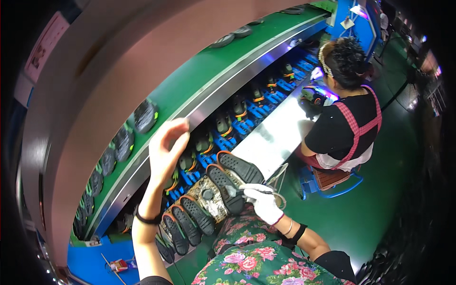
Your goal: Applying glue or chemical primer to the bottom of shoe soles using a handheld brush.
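My left hand (167, 148), bare, is raised over the metal edge of the conveyor, fingers curved, thumb apart, nothing between them. In a white glove, my right hand (262, 202) is closed around a thin dark-handled brush (241, 192). Its pale tip lies against a black shoe sole (225, 188) with an orange rim. Another black sole (241, 168) lies just beyond it. To the left, several more soles (197, 216) line a worn, stained board (209, 194) with a round dark knob. My floral apron is just below.
A green conveyor belt (199, 71) curves past on the left, carrying several dark shoe parts (124, 142). Under it, shoes (223, 124) stand on blue racks (242, 126). A co-worker (349, 109) sits at the right by a white tabletop (270, 128), handling a shoe.
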Demonstrator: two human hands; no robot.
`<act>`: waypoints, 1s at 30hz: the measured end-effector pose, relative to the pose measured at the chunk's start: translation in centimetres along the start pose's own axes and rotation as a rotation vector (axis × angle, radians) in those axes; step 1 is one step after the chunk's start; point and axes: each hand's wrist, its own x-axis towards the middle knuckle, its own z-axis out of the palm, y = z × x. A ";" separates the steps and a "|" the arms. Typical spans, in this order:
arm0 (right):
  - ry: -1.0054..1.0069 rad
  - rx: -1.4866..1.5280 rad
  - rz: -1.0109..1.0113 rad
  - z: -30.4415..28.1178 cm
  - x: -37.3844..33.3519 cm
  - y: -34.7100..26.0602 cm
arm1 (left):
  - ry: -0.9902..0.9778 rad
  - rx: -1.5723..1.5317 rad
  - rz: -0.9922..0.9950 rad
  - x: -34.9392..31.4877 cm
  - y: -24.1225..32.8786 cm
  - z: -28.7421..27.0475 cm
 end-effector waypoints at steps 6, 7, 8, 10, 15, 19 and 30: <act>-0.066 -0.073 -0.064 -1.0 0.5 -3.0 | -0.137 0.399 0.246 19.5 -7.8 8.8; -0.029 -0.019 -0.053 -1.2 1.0 -3.8 | -0.149 0.439 0.218 23.0 -8.7 10.1; -0.015 0.071 -0.026 -1.2 1.4 -3.9 | -0.163 0.456 0.190 26.2 -10.0 11.2; -0.019 0.094 -0.050 -1.5 1.7 -4.5 | -0.168 0.470 0.239 30.6 -12.6 12.9; -0.004 0.151 -0.086 -3.3 1.8 -4.5 | -0.163 0.674 0.169 35.9 -18.0 16.5; -0.038 0.146 -0.109 -4.9 2.2 -4.5 | -0.109 0.767 0.051 37.1 -18.9 16.8; 0.009 0.170 -0.074 -3.3 3.2 -4.3 | 0.103 0.761 0.121 29.8 -17.2 9.8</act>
